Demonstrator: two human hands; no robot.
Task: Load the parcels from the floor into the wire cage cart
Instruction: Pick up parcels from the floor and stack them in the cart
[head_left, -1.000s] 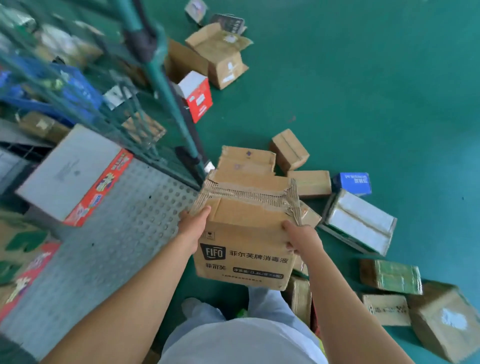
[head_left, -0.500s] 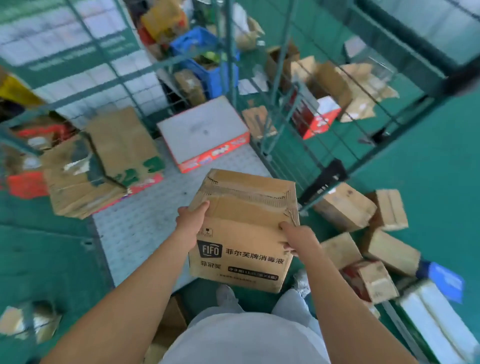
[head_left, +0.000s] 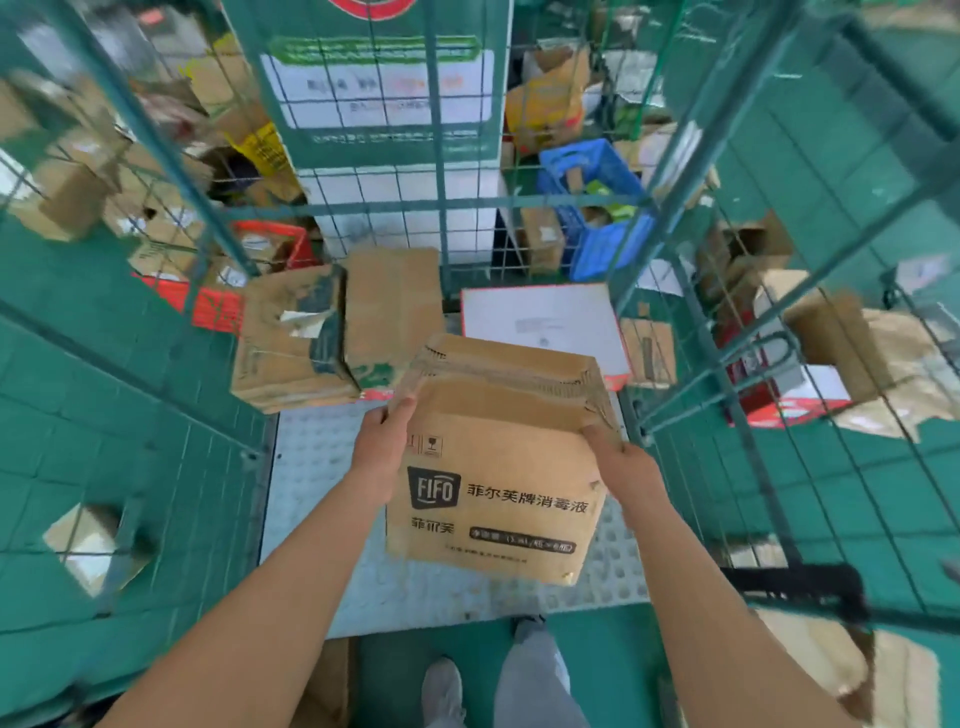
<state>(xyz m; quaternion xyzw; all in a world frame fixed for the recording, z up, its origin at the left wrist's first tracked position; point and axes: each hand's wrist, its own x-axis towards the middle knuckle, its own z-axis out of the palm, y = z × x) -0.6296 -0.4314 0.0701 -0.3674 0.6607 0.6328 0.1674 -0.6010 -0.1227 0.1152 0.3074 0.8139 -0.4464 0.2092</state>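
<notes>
I hold a brown cardboard parcel (head_left: 493, 467) printed "FIFO" in the air over the perforated metal floor (head_left: 322, 467) of the green wire cage cart (head_left: 441, 202). My left hand (head_left: 384, 441) grips its left side and my right hand (head_left: 621, 467) grips its right side near the torn top flap. Inside the cart, at the back, lie a crumpled brown box (head_left: 291, 343), a flat brown box (head_left: 395, 312) and a white flat box with a red edge (head_left: 545, 322).
The cart's mesh walls (head_left: 753, 364) rise left and right of the open front. Behind and beside it lie more cardboard boxes, a blue crate (head_left: 597, 208) and red crates (head_left: 218, 306). A box (head_left: 88, 540) sits on the green floor at left.
My view has swung left from the floor parcels to face the cart's open front. The parcel, still in both hands, has moved over the cart floor.
</notes>
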